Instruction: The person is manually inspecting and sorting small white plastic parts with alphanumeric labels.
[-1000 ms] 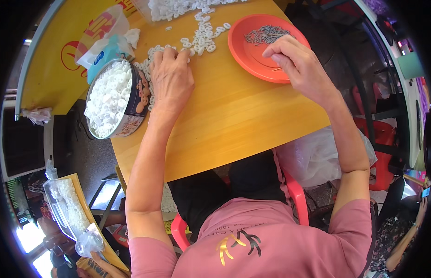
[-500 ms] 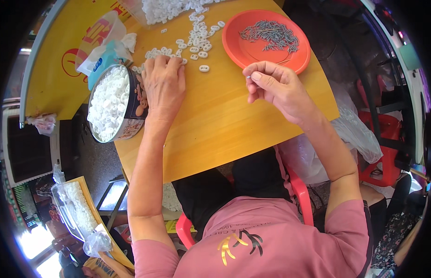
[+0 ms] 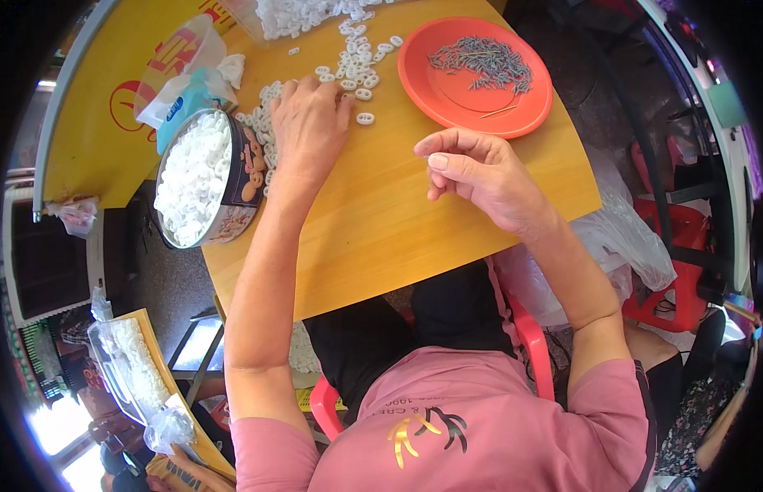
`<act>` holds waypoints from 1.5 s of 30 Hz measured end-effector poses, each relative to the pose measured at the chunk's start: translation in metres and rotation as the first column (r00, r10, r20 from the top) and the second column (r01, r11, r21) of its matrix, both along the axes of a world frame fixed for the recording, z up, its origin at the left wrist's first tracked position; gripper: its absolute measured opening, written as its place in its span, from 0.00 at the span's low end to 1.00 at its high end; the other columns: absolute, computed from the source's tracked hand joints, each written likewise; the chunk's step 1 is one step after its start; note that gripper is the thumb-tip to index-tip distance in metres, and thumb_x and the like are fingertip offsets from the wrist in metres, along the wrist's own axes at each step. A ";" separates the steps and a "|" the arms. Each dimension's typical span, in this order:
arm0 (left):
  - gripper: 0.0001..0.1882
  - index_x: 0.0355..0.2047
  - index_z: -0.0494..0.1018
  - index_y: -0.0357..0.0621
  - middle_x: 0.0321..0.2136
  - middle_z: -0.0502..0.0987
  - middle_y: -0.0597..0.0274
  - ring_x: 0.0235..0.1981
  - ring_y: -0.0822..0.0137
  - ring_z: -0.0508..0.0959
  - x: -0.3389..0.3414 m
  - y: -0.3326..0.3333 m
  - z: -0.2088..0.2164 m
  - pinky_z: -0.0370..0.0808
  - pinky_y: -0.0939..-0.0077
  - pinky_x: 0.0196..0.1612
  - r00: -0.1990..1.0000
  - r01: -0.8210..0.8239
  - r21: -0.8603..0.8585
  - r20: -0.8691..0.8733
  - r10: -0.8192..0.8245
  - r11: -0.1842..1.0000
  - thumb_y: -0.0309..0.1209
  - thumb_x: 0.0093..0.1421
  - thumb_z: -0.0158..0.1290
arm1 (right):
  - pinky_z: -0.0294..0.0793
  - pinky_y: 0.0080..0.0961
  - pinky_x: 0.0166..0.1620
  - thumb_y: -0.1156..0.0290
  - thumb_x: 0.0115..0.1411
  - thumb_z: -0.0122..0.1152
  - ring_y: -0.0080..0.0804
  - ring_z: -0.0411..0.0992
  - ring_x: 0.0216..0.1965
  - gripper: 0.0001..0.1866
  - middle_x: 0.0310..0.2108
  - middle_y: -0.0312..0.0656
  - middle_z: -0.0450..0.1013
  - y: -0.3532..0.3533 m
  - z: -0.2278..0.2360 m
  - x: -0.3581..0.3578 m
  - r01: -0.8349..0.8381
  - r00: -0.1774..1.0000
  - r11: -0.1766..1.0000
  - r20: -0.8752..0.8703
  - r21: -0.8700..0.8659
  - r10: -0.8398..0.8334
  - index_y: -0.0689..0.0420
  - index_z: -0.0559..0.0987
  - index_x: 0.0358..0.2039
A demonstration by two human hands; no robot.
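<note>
My left hand (image 3: 309, 127) rests on the table among small white plastic pieces with two holes (image 3: 271, 97), its fingers bent over them and its thumb a little apart. Whether a piece is under the fingertips is hidden. My right hand (image 3: 486, 176) hovers over the table in front of a round red plastic plate (image 3: 472, 107), thumb and forefinger pinched. What the pinch holds is too small to make out. In the plate lie many small grey metal pieces, like screws (image 3: 488, 61), and a thin wooden stick (image 3: 498, 112).
A round tin (image 3: 247, 164) heaped with white pieces (image 3: 193, 176) stands at the table's left edge. Behind it are a blue-and-white packet (image 3: 189, 102) and a clear tub (image 3: 185, 49). More white pieces (image 3: 304, 15) lie at the far edge. Plastic bags (image 3: 619, 238) hang at the right.
My left hand has shifted slightly right, uncovering white pieces on its left. My right hand has moved a little left and toward me; a tiny shiny tip seen earlier in its pinch no longer shows clearly.
</note>
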State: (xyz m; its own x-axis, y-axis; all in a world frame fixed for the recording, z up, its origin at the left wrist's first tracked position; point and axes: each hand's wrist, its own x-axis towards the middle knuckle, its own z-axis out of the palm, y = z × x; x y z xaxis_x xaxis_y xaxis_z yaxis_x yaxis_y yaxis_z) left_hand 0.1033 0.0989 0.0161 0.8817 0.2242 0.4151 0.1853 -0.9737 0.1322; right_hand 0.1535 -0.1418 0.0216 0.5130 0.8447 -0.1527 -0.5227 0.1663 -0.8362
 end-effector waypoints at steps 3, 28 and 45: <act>0.08 0.32 0.79 0.44 0.35 0.78 0.56 0.43 0.55 0.74 0.005 0.001 0.005 0.66 0.58 0.45 0.997 -0.028 -0.077 -0.080 0.022 0.997 0.34 0.56 0.58 | 0.77 0.23 0.40 0.74 0.64 0.58 0.19 0.71 0.32 0.10 0.30 0.33 0.72 -0.002 -0.001 -0.002 -0.011 1.000 1.000 0.029 -0.022 0.012 0.63 0.77 0.45; 0.12 0.38 0.77 0.38 0.30 0.79 0.67 0.32 0.79 0.74 -0.106 -0.067 0.025 0.71 0.84 0.39 0.991 0.128 -0.984 0.133 -0.034 -0.128 0.32 0.58 0.63 | 0.72 0.14 0.33 0.71 0.64 0.61 0.18 0.72 0.29 0.08 0.30 0.35 0.76 0.021 0.013 -0.034 0.091 0.837 0.996 0.542 0.000 -0.076 0.64 0.79 0.39; 0.09 0.38 0.77 0.36 0.32 0.79 0.62 0.33 0.74 0.75 -0.129 -0.097 0.004 0.72 0.80 0.42 0.893 0.441 -0.748 0.311 0.326 -0.495 0.28 0.60 0.61 | 0.76 0.18 0.33 0.70 0.65 0.59 0.19 0.73 0.29 0.10 0.30 0.37 0.76 0.040 0.002 -0.074 0.186 0.916 0.978 0.345 0.094 -0.207 0.65 0.77 0.38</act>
State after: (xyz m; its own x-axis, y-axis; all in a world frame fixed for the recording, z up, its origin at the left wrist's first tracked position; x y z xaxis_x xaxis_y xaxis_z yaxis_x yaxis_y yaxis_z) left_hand -0.0258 0.0021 0.0205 0.8488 0.5107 -0.1368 -0.2763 0.6491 0.7087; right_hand 0.0793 -0.1016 0.0239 0.6808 0.7236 0.1134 -0.1496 0.2890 -0.9456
